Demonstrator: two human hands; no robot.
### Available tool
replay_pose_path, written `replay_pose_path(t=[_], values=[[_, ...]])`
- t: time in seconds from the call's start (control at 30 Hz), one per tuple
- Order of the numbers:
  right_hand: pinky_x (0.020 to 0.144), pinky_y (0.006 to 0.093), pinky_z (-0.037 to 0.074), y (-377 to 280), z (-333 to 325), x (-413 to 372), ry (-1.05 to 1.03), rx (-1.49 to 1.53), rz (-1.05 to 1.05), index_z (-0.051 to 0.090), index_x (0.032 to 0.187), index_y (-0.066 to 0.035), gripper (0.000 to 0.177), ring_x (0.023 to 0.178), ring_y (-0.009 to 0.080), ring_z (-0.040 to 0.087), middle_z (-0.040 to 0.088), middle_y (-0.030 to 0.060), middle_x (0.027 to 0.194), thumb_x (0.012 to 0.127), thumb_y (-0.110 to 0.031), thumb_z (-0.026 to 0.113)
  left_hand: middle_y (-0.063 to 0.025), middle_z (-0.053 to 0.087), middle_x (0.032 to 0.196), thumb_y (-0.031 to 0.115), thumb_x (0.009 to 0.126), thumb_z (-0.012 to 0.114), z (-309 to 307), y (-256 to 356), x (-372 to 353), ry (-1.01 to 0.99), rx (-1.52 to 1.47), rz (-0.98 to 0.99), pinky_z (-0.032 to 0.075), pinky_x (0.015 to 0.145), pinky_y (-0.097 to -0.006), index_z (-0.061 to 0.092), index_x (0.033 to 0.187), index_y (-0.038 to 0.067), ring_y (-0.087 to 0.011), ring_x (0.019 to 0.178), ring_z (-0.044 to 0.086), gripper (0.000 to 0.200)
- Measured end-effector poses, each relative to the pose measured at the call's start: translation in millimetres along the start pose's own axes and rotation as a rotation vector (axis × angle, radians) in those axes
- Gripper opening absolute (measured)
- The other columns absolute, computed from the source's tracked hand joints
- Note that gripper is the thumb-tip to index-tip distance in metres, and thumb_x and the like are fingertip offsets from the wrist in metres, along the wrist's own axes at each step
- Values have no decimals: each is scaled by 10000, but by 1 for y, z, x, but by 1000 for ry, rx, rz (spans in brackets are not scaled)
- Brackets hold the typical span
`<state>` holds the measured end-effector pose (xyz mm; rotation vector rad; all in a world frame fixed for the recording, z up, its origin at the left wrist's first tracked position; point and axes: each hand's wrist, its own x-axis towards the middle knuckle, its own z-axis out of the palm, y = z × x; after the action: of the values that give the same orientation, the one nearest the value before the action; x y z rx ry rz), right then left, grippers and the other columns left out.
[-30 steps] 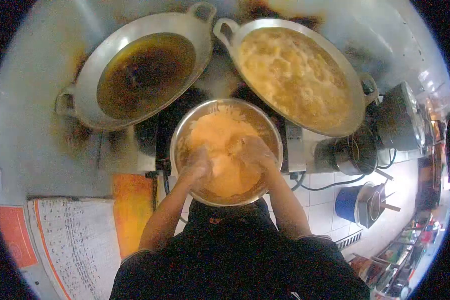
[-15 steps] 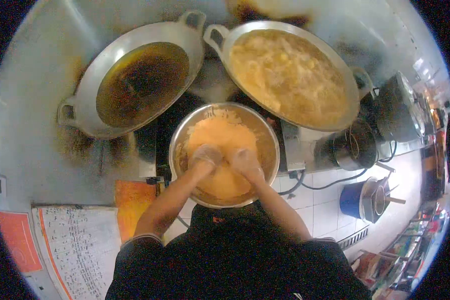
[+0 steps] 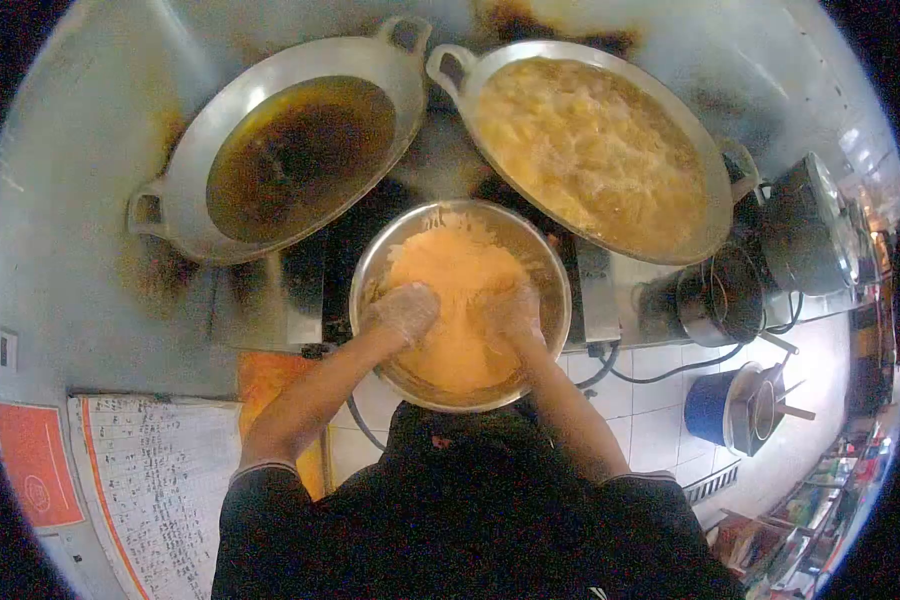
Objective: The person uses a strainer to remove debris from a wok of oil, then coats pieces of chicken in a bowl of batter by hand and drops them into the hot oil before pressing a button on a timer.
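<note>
A wide metal mixing bowl is right in front of me, with a pale orange floury mixture heaped in it and smeared up its inner wall. My left hand, in a thin clear glove, is sunk in the left part of the mixture with its fingers curled in. Opposite it, my right hand is closed into the mixture near the bowl's right side. Orange powder coats it, and its fingertips are buried. A channel of mixture runs between the two hands.
Behind the bowl stand two large metal woks, the left wok with dark oil, the right wok with bubbling, foaming oil. Black pots and a blue bucket are at the right. A handwritten sheet lies at the left.
My hands have moved apart toward the bowl's sides, drawing through the mixture. The whole view has shifted slightly, with the bowl and woks a little further right.
</note>
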<state>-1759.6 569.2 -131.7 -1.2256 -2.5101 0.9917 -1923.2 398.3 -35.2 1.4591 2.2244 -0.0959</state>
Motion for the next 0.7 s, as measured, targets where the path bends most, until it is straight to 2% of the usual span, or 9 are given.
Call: replay_pose_path(t=[0.07, 0.13, 0.17, 0.23, 0.33, 0.37, 0.5, 0.57, 0.7], values=[[1033, 423, 510, 25, 9, 7, -72, 48, -70, 628, 1333, -87, 602, 1206, 332, 626, 664, 174, 1284, 815, -363, 763, -154, 737, 975, 232, 976, 519, 31, -29, 14, 76, 77, 213, 575, 801, -443, 740, 1014, 50, -318, 895, 711, 289], [1051, 431, 497, -27, -47, -1, -217, -118, -60, 617, 1350, -81, 664, 1233, 338, 609, 647, 170, 1315, 791, -400, 780, -146, 745, 959, 219, 961, 548, 92, -69, 51, 132, -371, 232, 586, 793, -413, 758, 996, 33, -294, 876, 718, 282], [1060, 435, 491, -41, -62, -6, -252, -113, -58, 611, 1359, -78, 695, 1246, 341, 600, 639, 168, 1331, 779, -418, 789, -130, 738, 960, 233, 979, 536, 137, -87, 75, 139, -860, 129, 580, 799, -403, 746, 1020, 29, -276, 876, 708, 295], [1074, 444, 479, -30, -54, -9, -270, -4, -42, 611, 1366, -90, 696, 1265, 346, 587, 631, 163, 1348, 787, -442, 775, -121, 724, 992, 262, 1006, 512, 167, -88, 76, 130, -1297, -6, 563, 834, -397, 722, 1075, 25, -260, 906, 693, 324], [1081, 455, 468, -4, -28, -1, -339, -7, -98, 638, 1341, -133, 599, 1273, 349, 582, 636, 155, 1347, 842, -455, 711, -142, 706, 1084, 307, 1032, 474, 132, -73, 44, 127, -1118, -30, 532, 916, -409, 683, 1167, 24, -264, 997, 676, 377], [1080, 458, 469, -17, -36, -1, -430, -227, -178, 655, 1321, -146, 561, 1269, 349, 585, 641, 154, 1342, 856, -459, 692, -149, 699, 1114, 323, 1040, 462, 117, -66, 32, 126, -1059, -37, 522, 944, -413, 670, 1198, 24, -265, 1027, 671, 397], [889, 477, 556, -55, -41, -5, -411, -418, -141, 688, 1183, -67, 494, 998, 373, 718, 743, 208, 1072, 896, -464, 624, -231, 665, 1247, 322, 1038, 445, 77, -40, 10, 200, -485, -37, 484, 1027, -450, 628, 1270, 1, -351, 1148, 645, 437], [993, 483, 510, -5, -2, 6, -380, -319, -273, 707, 1204, -121, 468, 1120, 368, 669, 710, 193, 1195, 886, -460, 653, -265, 638, 1302, 298, 1025, 455, 46, -27, -4, 253, -373, -128, 476, 1045, -464, 610, 1291, -10, -397, 1191, 627, 436], [1054, 499, 478, -62, -50, -15, -462, -236, -150, 687, 1266, -141, 475, 1197, 374, 633, 682, 199, 1271, 899, -440, 654, -190, 680, 1059, 268, 997, 544, 74, -44, -4, 303, -159, -173, 505, 973, -470, 683, 1097, 34, -357, 1035, 638, 290]])
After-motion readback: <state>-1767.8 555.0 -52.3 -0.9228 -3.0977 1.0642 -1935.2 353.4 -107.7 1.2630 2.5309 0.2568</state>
